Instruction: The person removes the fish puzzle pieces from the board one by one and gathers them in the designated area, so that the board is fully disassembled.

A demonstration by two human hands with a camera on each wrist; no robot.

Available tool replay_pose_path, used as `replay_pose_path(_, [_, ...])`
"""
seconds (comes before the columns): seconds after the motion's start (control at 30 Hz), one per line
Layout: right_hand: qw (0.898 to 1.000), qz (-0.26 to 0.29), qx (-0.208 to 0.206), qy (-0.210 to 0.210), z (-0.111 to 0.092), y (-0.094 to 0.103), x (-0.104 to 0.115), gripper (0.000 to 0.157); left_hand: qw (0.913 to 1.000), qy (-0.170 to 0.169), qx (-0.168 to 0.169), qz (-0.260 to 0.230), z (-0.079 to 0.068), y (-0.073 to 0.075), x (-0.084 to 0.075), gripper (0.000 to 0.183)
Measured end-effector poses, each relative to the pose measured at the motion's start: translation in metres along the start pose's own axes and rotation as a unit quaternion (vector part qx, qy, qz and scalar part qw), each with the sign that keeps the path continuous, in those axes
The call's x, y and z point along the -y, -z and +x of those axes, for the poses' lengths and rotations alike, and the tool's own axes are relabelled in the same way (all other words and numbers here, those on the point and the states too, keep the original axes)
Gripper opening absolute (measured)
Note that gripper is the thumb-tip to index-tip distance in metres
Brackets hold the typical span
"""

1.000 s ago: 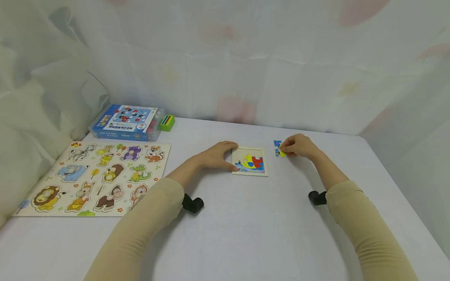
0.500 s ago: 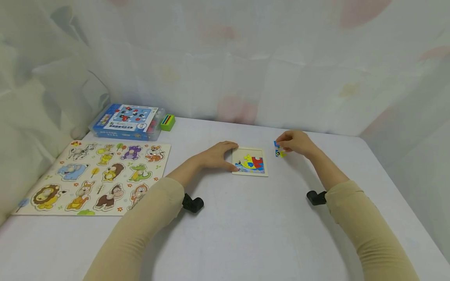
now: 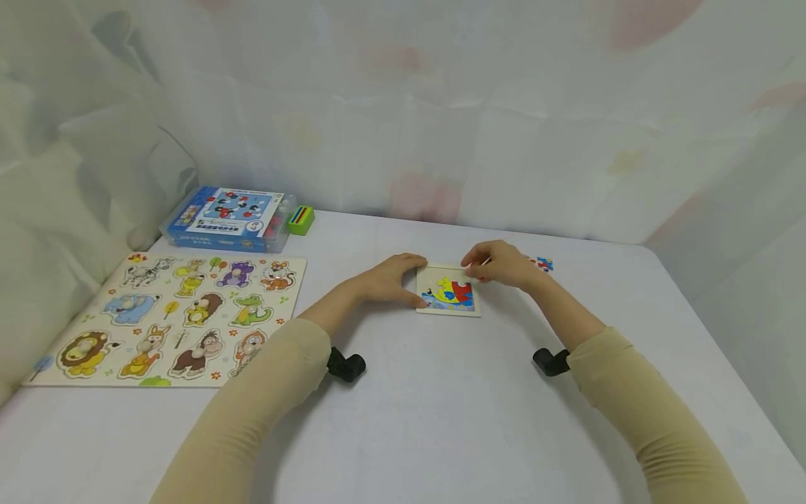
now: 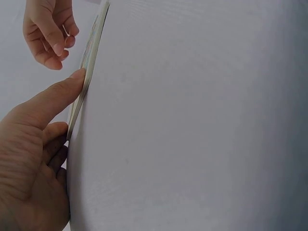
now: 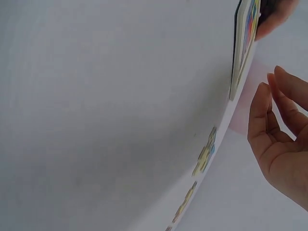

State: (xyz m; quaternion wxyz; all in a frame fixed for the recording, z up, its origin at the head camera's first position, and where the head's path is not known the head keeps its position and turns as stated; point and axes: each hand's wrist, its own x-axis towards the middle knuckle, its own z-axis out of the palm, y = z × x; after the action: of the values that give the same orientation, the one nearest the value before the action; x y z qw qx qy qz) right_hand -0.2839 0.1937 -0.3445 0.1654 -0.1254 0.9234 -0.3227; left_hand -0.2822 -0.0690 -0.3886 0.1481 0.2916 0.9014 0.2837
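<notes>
A small square wooden puzzle tray (image 3: 447, 315) lies flat on the table, with red, yellow and blue pieces (image 3: 455, 291) in its lower right part and bare wood at the top and left. My left hand (image 3: 387, 280) holds the tray's left side, thumb (image 4: 74, 82) at the near corner and fingers toward the far corner. Over the tray's upper right edge is my right hand (image 3: 500, 266), thumb and fingertips close together. In the right wrist view, no piece is distinguishable between the fingertips of my right hand (image 5: 284, 130).
Loose puzzle pieces (image 3: 544, 264) lie right of the tray, partly hidden by my right hand; several (image 5: 204, 154) show in the right wrist view. Leftward lie a large animal puzzle board (image 3: 166, 315), a blue boxed kit (image 3: 233, 217) and a green block (image 3: 301, 220).
My right hand has moved left from the loose pieces to the tray's upper right edge. Pieces farther right have come into sight behind it. My left hand has stayed at the tray.
</notes>
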Motion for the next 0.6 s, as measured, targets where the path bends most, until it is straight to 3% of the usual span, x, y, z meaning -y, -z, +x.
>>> replay_pose_path(0.3, [0.998,-0.013,0.050,0.027,0.002,-0.015,0.012,0.028,1.0000,0.000,0.002,-0.002,0.001,-0.001,0.003,0.089])
replay_pose_path(0.6, [0.996,-0.041,0.061,0.052,0.004,-0.025,0.012,0.032,1.0000,0.000,0.004,0.002,0.001,0.000,0.003,0.089])
